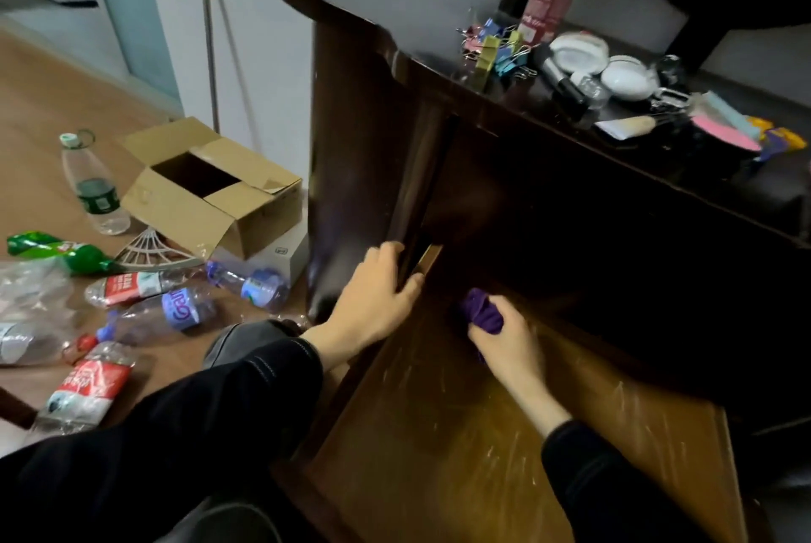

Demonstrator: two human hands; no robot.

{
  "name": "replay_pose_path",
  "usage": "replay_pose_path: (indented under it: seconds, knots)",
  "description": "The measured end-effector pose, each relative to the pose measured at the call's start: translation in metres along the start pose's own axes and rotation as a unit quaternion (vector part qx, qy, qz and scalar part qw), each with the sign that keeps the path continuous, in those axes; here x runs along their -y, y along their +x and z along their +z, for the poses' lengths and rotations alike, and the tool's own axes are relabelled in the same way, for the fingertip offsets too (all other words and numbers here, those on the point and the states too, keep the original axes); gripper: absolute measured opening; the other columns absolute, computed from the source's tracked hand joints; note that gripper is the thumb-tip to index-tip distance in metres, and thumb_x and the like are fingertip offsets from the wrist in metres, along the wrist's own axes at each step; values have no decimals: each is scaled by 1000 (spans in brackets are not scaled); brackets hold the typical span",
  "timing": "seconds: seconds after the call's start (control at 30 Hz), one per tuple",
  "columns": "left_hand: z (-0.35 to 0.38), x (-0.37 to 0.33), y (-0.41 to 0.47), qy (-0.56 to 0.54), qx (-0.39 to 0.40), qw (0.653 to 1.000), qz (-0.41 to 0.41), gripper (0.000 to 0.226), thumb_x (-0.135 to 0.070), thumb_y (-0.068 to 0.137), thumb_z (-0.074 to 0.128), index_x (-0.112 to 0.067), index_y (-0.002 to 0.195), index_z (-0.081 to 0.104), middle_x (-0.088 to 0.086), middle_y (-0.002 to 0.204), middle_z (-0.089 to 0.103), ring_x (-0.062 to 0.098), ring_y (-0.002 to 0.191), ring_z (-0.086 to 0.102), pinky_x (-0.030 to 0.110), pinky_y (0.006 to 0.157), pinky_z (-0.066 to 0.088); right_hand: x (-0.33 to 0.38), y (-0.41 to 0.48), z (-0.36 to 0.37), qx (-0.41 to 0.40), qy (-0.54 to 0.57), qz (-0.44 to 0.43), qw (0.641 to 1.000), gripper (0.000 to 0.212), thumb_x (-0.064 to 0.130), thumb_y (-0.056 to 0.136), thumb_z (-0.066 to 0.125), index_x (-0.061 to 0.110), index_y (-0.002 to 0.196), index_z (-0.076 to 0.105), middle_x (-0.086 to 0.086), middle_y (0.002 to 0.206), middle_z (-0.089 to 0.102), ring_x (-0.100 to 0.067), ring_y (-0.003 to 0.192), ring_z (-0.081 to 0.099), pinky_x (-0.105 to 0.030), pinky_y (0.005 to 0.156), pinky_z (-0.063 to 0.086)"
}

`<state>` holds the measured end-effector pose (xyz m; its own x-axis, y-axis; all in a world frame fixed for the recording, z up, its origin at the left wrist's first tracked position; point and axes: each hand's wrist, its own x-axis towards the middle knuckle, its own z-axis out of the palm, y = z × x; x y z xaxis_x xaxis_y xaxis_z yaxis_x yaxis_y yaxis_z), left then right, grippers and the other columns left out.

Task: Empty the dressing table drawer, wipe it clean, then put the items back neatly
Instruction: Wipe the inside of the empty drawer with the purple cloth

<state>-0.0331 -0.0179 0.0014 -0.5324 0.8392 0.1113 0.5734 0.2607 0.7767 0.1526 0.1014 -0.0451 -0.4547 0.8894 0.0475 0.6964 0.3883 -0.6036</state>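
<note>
Drawer (482, 432) rim in left hand (377, 296) grip; right hand (509, 340) clutches purple cloth (482, 314)

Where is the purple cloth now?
Head view, lower centre: the purple cloth is bunched in the right hand inside the open drawer, near its far left corner, beside the left hand.

My left sleeve (197, 411) and right sleeve (605, 481) are long and black, with pale stitching lines near the left cuff. My left hand (373, 301) and right hand (509, 340) are bare.
</note>
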Motion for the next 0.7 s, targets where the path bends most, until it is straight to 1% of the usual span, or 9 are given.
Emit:
replay_pose_path:
  seconds: [0.07, 0.13, 0.23, 0.3, 0.33, 0.43, 0.5, 0.6, 0.7]
  knots:
    - [15, 7, 3, 5, 37, 999, -6, 37, -38, 103, 47, -18, 134, 46, 6, 123, 54, 25, 113, 56, 37, 94, 43, 8, 24, 18, -23, -80, -4, 996, 44, 35, 89, 73, 36, 130, 57, 3, 118, 66, -15, 95, 61, -27, 71, 44]
    - [22, 12, 4, 12, 26, 1000, 10, 31, -39, 104, 43, -21, 128, 48, 3, 119, 56, 24, 108, 58, 36, 90, 44, 14, 44, 35, -39, -181, -18, 982, 51, 32, 94, 69, 29, 141, 53, -6, 133, 63, -27, 110, 65, -37, 81, 50]
    - [23, 15, 4, 21, 14, 1000, 17, 28, -40, 104, 42, -23, 125, 48, 1, 117, 56, 24, 105, 59, 36, 88, 44, 17, 66, 52, -5, -303, -44, 952, 34, 14, 106, 47, 13, 139, 51, -10, 137, 60, -28, 117, 64, -38, 91, 49]
    - [23, 13, 4, 27, 14, 999, 20, 27, -39, 104, 43, -23, 124, 48, 2, 117, 56, 24, 105, 59, 37, 89, 45, 18, 77, 56, 26, -318, -49, 946, 31, 15, 110, 35, 10, 133, 55, -9, 136, 59, -26, 119, 60, -33, 92, 43]
    - [23, 12, 3, 29, 14, 999, 21, 26, -38, 104, 43, -23, 124, 48, 2, 117, 56, 25, 105, 59, 38, 89, 45, 19, 80, 57, 44, -320, -48, 945, 31, 17, 110, 36, 11, 133, 55, -8, 137, 58, -25, 121, 59, -31, 91, 41]
    - [22, 8, 3, 27, 14, 999, 15, 26, -37, 104, 43, -22, 125, 48, 3, 118, 56, 25, 106, 58, 38, 89, 45, 21, 74, 57, 97, -329, -57, 938, 40, 27, 103, 55, 17, 141, 50, -12, 152, 43, -28, 135, 48, -34, 104, 43]
    - [21, 8, 3, 28, 16, 999, 14, 25, -36, 104, 43, -22, 124, 48, 2, 117, 56, 24, 106, 57, 38, 88, 44, 13, 65, 53, 119, -352, -92, 924, 44, 20, 99, 61, 17, 142, 51, -16, 157, 36, -34, 139, 45, -41, 110, 43]
    - [20, 9, 1, 28, 21, 999, 15, 24, -36, 105, 42, -22, 123, 48, 1, 116, 56, 22, 104, 57, 37, 87, 44, 7, 68, 50, 94, -353, -132, 922, 36, 13, 102, 54, 15, 138, 55, -14, 143, 50, -34, 123, 57, -42, 98, 50]
    - [18, 8, 1, 28, 23, 999, 14, 25, -35, 105, 42, -21, 124, 49, 2, 116, 56, 23, 104, 56, 38, 88, 44, 21, 81, 53, 63, -345, -90, 932, 32, 12, 106, 44, 13, 136, 55, -10, 136, 56, -26, 121, 58, -35, 96, 46]
